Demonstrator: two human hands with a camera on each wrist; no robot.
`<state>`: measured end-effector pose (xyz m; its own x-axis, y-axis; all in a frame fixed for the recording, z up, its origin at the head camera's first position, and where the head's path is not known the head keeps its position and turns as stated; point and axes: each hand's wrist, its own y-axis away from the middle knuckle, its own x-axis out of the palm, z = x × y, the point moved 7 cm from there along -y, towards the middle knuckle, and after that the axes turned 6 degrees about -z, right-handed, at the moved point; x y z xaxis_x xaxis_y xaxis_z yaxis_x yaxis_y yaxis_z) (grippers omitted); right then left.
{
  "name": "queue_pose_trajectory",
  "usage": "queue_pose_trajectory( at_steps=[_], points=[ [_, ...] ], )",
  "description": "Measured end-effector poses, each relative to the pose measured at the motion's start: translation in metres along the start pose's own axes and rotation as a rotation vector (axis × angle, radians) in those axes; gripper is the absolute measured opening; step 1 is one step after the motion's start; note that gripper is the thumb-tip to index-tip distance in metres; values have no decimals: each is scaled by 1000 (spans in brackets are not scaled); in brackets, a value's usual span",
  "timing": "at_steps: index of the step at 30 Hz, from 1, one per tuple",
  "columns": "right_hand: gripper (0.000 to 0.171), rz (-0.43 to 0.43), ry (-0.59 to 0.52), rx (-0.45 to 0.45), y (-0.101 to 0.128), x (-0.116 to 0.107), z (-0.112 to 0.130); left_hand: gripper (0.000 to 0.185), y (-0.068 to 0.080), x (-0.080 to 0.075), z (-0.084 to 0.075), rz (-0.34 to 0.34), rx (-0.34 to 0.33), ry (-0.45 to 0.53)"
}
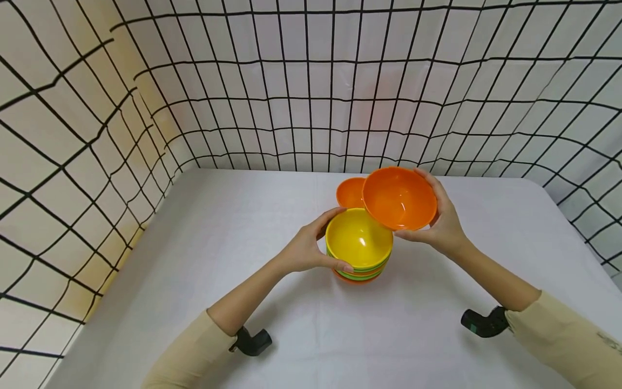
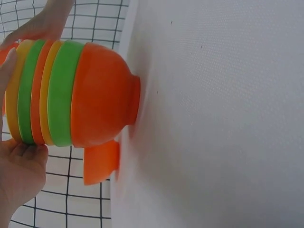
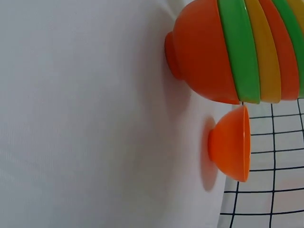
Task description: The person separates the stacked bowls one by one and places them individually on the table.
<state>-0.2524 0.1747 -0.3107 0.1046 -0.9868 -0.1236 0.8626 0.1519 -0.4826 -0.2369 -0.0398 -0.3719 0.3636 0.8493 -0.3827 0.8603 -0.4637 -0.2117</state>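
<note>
- Left hand (image 1: 306,248): curled round the stack (image 1: 358,274), thumb on its near side, fingers at its far side, grip up by the top rims.
- Right hand (image 1: 444,224): gripping the big orange bowl (image 1: 399,197), thumb at the near rim, fingers round the far right side. Bowl is off the table, mouth up; exact tilt hard to judge.
- Stack: between the hands, upright, foot on the table. Big bowl overlaps its right-hand rim in the head view; contact of rims cannot be told.
- Handling (judged): probably plastic; light, stiff, not fragile. Glossy walls may slip under dry fingers. Nested bowls may cling. Stack is tall on a narrow foot, so likely tippy if pushed high up.
- Best hold (judged): single bowl by opposite sides just under the rim; stack round its banded upper part, thumb opposed.
- Look: stack bands from the foot up read orange, green, yellow, orange, green, yellow; inside of the top one shows a bright glint. Big bowl plain, glossy.
- Small orange bowl (image 1: 349,192): past the left fingertips, behind the stack, upright on the table (image 1: 423,324).
- Farther out: black mesh (image 1: 332,61) beyond both hands.
</note>
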Motion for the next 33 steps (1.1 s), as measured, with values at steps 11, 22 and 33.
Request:
queue_pose_trajectory(
  at_steps=[11, 22, 33],
  points=[
    [99, -14, 62, -15, -1, -13, -6, 102, -1, -3, -1, -7, 3, -16],
    [97, -31, 102, -1, 0, -23, -13, 102, -2, -2, 1, -3, -3, -18],
    [97, -59, 209, 29, 1, -33, -16, 100, 2, -1, -18, 5, -18, -21]
  ],
)
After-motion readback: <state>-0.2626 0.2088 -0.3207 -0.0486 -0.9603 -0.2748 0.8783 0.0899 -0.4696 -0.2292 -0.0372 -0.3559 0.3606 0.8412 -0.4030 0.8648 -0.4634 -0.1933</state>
